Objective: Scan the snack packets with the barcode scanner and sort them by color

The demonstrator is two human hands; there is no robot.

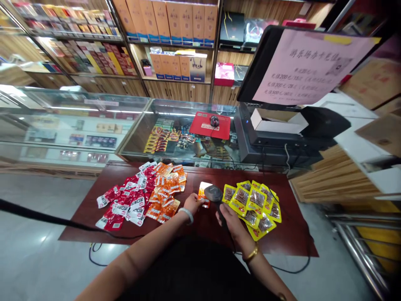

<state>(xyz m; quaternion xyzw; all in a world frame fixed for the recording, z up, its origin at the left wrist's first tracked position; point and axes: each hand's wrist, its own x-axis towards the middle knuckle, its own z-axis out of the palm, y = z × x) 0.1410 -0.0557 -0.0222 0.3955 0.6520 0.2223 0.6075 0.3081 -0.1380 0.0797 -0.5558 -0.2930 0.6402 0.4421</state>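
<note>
Orange, shiny and foil-like, the small packet [202, 192] sits at the centre of the frame, over the dark red desk [297, 238], partly hidden by the grey head of the handheld scanner [213, 193]; whether it lies flat or is lifted, I cannot tell. The left hand [193, 204] has its fingers together, seemingly pinching the packet's lower left edge. The right hand [231, 220], right of centre, has its fingers wrapped around the scanner's handle. The packet looks light and soft, likely to bend and slip on its slick film, so a flat edge should give a surer hold than the plumper middle; squeezing hard might crease its print. The scanner looks stiff and top-heavy, best held by the handle. Similar orange packets [166, 190] overlap left of centre, beside red-and-white packets [131, 198]; yellow packets [255, 205] heap at centre right.
</note>
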